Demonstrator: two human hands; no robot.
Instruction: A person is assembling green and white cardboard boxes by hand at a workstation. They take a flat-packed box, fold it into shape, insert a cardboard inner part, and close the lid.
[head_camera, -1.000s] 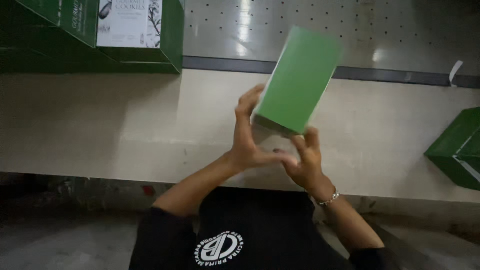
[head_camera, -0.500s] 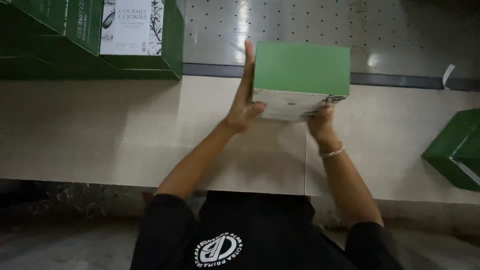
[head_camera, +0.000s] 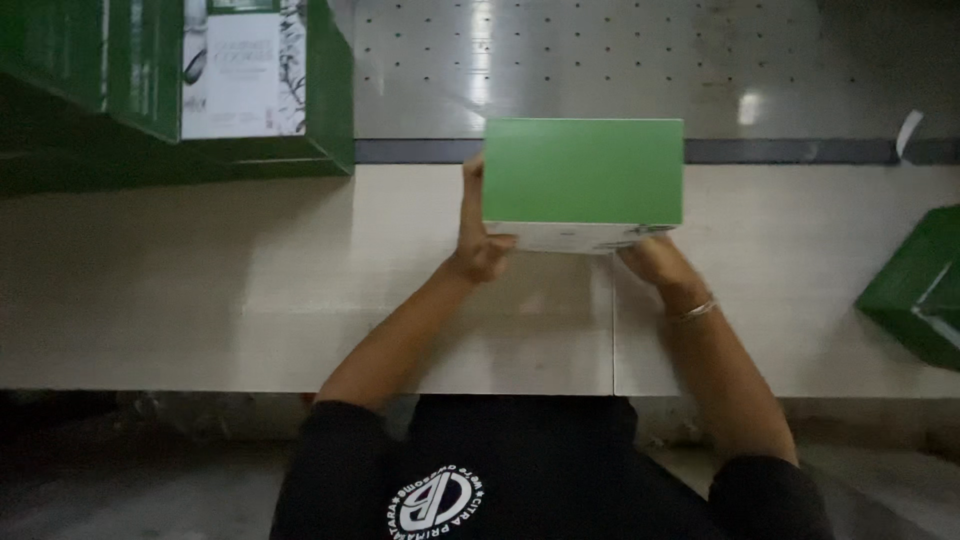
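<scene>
I hold a green rectangular box with a white lower face out in front of me, level and square to the shelf. My left hand grips its left end, thumb under the bottom edge and fingers up the side. My right hand supports the right underside, mostly hidden beneath the box, with a thin bracelet on that wrist. The box hovers above the beige shelf board, near the back wall.
Green boxes with a white printed panel are stacked at the upper left. Another green box lies at the right edge. A grey perforated back panel rises behind the shelf. A seam splits the board.
The box went from tilted on one corner to level and flat-on. Both hands shifted from beneath it to its two ends and carried it further toward the back panel.
</scene>
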